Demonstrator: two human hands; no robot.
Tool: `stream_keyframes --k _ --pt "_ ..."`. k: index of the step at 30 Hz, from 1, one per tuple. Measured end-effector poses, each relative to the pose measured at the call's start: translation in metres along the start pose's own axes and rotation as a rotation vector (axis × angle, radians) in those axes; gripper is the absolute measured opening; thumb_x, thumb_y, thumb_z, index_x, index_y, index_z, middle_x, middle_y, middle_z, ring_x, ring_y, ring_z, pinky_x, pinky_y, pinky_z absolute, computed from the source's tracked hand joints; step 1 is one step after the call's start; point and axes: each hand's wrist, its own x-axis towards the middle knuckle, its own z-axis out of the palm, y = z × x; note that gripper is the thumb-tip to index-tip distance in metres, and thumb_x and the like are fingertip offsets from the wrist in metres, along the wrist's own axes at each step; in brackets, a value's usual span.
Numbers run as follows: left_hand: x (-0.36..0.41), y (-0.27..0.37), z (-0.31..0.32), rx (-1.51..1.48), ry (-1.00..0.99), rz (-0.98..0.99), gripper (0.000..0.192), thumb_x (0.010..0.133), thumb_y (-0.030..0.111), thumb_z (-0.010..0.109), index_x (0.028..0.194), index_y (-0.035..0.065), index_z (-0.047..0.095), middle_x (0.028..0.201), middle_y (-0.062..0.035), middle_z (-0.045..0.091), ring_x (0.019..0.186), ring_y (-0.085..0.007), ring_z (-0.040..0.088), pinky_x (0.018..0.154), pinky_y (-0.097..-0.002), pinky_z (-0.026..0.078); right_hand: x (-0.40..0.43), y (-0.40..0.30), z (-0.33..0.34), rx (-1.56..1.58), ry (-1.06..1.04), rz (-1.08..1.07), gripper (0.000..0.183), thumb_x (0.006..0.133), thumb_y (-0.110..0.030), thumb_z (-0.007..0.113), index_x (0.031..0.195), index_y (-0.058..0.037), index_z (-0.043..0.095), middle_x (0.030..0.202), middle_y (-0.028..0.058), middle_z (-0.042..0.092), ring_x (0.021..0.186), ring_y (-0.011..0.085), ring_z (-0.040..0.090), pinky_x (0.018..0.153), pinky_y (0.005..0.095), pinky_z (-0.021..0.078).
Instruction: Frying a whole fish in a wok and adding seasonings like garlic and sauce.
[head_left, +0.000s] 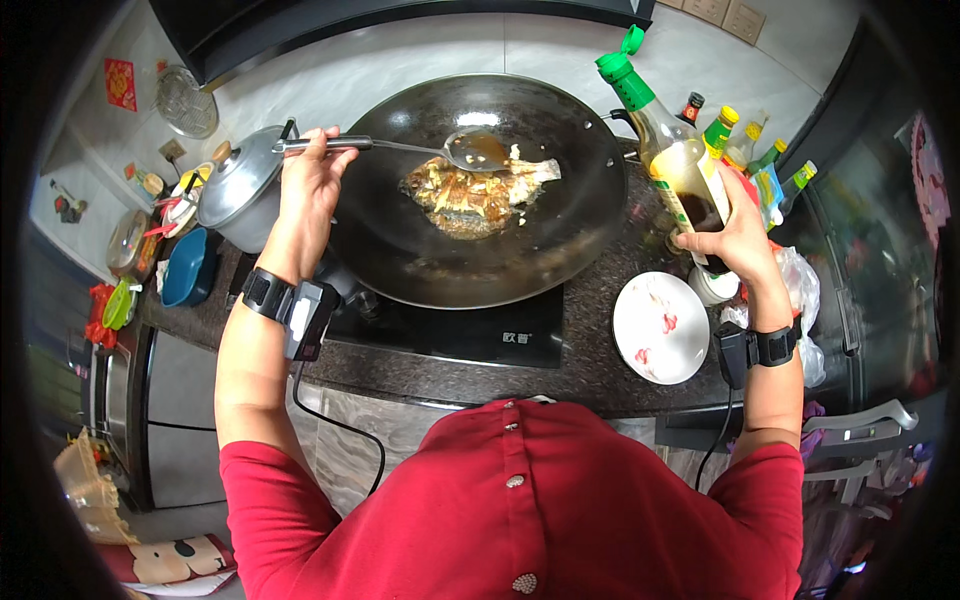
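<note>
My left hand (316, 176) grips the handle of a metal ladle (476, 152), whose bowl holds some brown liquid above a whole fish (476, 199). The fish lies in a large black wok (480, 270), topped with chopped pale bits. My right hand (731, 232) is closed around a glass bottle of dark sauce (679, 169). The bottle leans toward the wok with its neck up, and its green flip cap is open. A white plate with red flower prints (661, 328) lies on the counter below the bottle.
A lidded metal pot (251, 187) stands left of the wok, with a blue plastic basin (185, 268) farther left. Several sauce bottles (720, 131) are grouped behind my right hand. Plastic bags (799, 285) lie at the right. The wok stands over a black cooktop (450, 337).
</note>
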Motion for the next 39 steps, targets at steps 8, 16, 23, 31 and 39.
stream_keyframes --k 8,16,23,31,39 --pt "0.002 -0.024 0.039 0.031 -0.119 -0.002 0.005 0.082 0.009 0.051 0.086 0.0069 0.049 0.085 -0.0098 0.057 0.066 -0.0209 0.055 0.057 -0.0349 0.051 -0.013 0.007 -0.008 0.030 0.040 -0.014 0.081 0.045 0.000 0.073 0.119 -0.0031 0.039 0.107 0.0076 0.051 0.100 0.0177 0.048 0.088 0.0270 0.0348" --pt "-0.003 -0.006 0.045 0.115 -0.269 0.070 0.005 0.080 0.010 0.056 0.082 0.0091 0.051 0.085 -0.0072 0.058 0.069 -0.0178 0.056 0.057 -0.0312 0.051 -0.021 0.012 -0.016 0.167 0.007 0.068 0.090 0.041 0.001 0.072 0.123 -0.0017 0.035 0.116 0.0074 0.044 0.106 0.0177 0.042 0.093 0.0273 0.0292" --pt "-0.026 0.036 0.039 0.246 -0.292 0.181 0.009 0.080 0.011 0.056 0.087 0.0082 0.051 0.091 -0.0092 0.058 0.074 -0.0155 0.056 0.063 -0.0285 0.049 -0.022 0.023 -0.011 0.225 0.016 0.068 0.090 0.044 0.004 0.072 0.125 -0.0027 0.033 0.110 0.0059 0.049 0.100 0.0157 0.047 0.089 0.0265 0.0338" --pt "-0.063 0.058 0.045 0.392 -0.475 0.301 0.010 0.083 0.011 0.050 0.093 0.0078 0.050 0.101 -0.0108 0.055 0.094 -0.0194 0.053 0.077 -0.0299 0.047 -0.019 0.019 -0.003 0.315 0.043 0.010 0.087 0.047 -0.003 0.074 0.124 -0.0029 0.033 0.108 0.0062 0.050 0.099 0.0158 0.048 0.087 0.0270 0.0354" --pt "-0.097 0.055 0.053 0.596 -0.694 0.424 0.010 0.081 0.004 0.051 0.091 0.0029 0.049 0.101 -0.0126 0.053 0.098 -0.0213 0.050 0.079 -0.0285 0.044 -0.015 0.044 -0.008 0.652 0.154 -0.069 0.070 0.063 -0.009 0.068 0.122 -0.0019 0.031 0.112 0.0088 0.047 0.104 0.0182 0.046 0.090 0.0311 0.0344"
